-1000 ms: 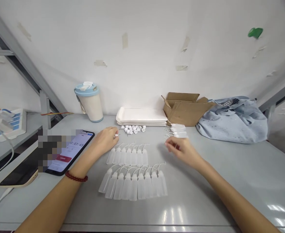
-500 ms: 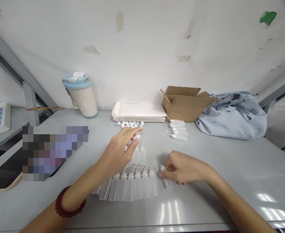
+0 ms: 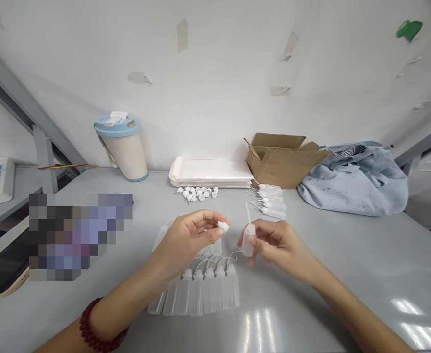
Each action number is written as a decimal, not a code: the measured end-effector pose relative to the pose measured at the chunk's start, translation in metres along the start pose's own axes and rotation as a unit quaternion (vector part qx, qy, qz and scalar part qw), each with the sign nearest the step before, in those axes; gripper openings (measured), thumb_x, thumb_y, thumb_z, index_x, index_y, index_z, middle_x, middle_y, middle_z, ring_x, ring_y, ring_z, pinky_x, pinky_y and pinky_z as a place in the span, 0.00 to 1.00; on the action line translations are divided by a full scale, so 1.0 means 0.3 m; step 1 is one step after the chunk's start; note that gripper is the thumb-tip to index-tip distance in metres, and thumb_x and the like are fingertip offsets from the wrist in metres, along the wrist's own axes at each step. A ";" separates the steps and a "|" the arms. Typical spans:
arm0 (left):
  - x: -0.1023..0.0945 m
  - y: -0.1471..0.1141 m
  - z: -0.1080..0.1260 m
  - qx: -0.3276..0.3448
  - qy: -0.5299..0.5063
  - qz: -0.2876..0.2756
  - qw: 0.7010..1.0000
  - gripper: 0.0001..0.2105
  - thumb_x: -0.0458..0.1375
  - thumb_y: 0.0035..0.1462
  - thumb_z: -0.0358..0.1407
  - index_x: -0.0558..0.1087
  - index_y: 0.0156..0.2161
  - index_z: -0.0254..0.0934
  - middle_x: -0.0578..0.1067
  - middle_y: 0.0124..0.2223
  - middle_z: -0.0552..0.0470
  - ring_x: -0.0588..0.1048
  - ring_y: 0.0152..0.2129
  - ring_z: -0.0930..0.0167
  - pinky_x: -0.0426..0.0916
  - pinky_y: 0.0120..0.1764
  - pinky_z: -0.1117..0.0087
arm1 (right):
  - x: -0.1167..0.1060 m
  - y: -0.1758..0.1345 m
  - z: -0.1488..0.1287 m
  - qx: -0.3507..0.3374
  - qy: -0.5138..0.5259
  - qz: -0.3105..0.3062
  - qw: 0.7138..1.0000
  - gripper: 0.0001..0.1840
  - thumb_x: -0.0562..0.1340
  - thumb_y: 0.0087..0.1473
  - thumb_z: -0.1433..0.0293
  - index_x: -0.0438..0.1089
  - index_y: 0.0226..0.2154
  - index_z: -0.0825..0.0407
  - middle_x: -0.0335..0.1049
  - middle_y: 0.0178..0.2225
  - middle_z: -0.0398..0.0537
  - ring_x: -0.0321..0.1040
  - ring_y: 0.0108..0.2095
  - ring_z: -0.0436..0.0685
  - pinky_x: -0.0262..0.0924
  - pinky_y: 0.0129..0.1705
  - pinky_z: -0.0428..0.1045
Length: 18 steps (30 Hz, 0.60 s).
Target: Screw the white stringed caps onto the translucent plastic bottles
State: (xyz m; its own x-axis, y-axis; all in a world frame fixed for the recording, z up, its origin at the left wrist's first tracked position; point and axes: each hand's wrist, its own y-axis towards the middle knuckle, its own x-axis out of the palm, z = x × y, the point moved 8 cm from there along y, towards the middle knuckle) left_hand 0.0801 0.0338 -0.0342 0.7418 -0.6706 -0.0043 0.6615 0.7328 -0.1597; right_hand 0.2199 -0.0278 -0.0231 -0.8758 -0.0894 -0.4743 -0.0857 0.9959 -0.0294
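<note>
My left hand [image 3: 195,235] pinches a small white needle-tip cap [image 3: 223,226] between thumb and fingers. Facing it, my right hand [image 3: 274,245] holds a translucent squeeze bottle [image 3: 249,241] upright, a thin white tube rising from its neck. The cap and the bottle are apart. Below my hands lies a row of similar bottles [image 3: 198,294], each with a curved tube at its neck; my left hand and forearm hide some of them. More small white caps [image 3: 197,192] are heaped beyond my left hand. Several bottles [image 3: 272,202] with tubes lie farther back on the right.
Against the wall stand a blue-lidded tumbler [image 3: 125,152], a stack of white trays [image 3: 211,171] and an open cardboard box [image 3: 285,164]. A light blue cloth [image 3: 355,184] is bunched at the right. A blurred-out phone-like object [image 3: 83,235] occupies the left of the grey table [image 3: 311,314].
My right hand has lifted the bottle off the table and turned it upright. My left hand has come back from the cap pile toward it, holding the cap.
</note>
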 end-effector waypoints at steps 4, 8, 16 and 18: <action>0.034 -0.011 -0.010 -0.026 -0.060 -0.021 0.998 0.08 0.60 0.54 0.39 0.74 0.40 0.42 0.75 0.42 0.54 0.70 0.41 0.71 0.63 0.43 0.72 | 0.081 -0.001 0.012 0.015 0.106 -0.061 0.992 0.11 0.56 0.56 0.65 0.67 0.28 0.55 0.70 0.19 0.44 0.70 0.20 0.52 0.56 0.19 0.43; 0.063 -0.017 -0.012 -0.037 -0.094 -0.059 0.993 0.07 0.60 0.54 0.37 0.74 0.39 0.42 0.76 0.40 0.54 0.72 0.39 0.72 0.64 0.43 0.73 | 0.110 -0.002 0.020 0.029 0.158 -0.084 0.983 0.10 0.58 0.54 0.65 0.67 0.27 0.55 0.68 0.17 0.42 0.68 0.18 0.50 0.54 0.18 0.42; 0.064 -0.013 0.000 -0.031 -0.079 -0.074 0.994 0.07 0.61 0.54 0.37 0.73 0.38 0.38 0.76 0.38 0.53 0.73 0.33 0.73 0.66 0.37 0.73 | 0.123 -0.007 0.019 0.042 0.167 -0.109 0.979 0.04 0.60 0.48 0.72 0.67 0.25 0.56 0.59 0.21 0.38 0.53 0.21 0.44 0.50 0.22 0.42; 0.064 -0.010 0.011 -0.015 -0.077 -0.076 0.994 0.07 0.60 0.54 0.36 0.73 0.38 0.37 0.76 0.38 0.52 0.73 0.33 0.72 0.67 0.38 0.71 | 0.119 -0.008 0.007 0.035 0.173 -0.113 0.978 0.05 0.58 0.48 0.73 0.66 0.23 0.56 0.55 0.21 0.38 0.51 0.21 0.45 0.48 0.22 0.42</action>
State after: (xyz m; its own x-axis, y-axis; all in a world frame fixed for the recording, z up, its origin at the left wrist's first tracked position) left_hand 0.0927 0.0191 -0.0306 0.6436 -0.7458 0.1721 0.7650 0.6196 -0.1757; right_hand 0.1897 -0.0334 -0.0419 -0.9477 -0.2944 -0.1232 -0.2731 0.9479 -0.1642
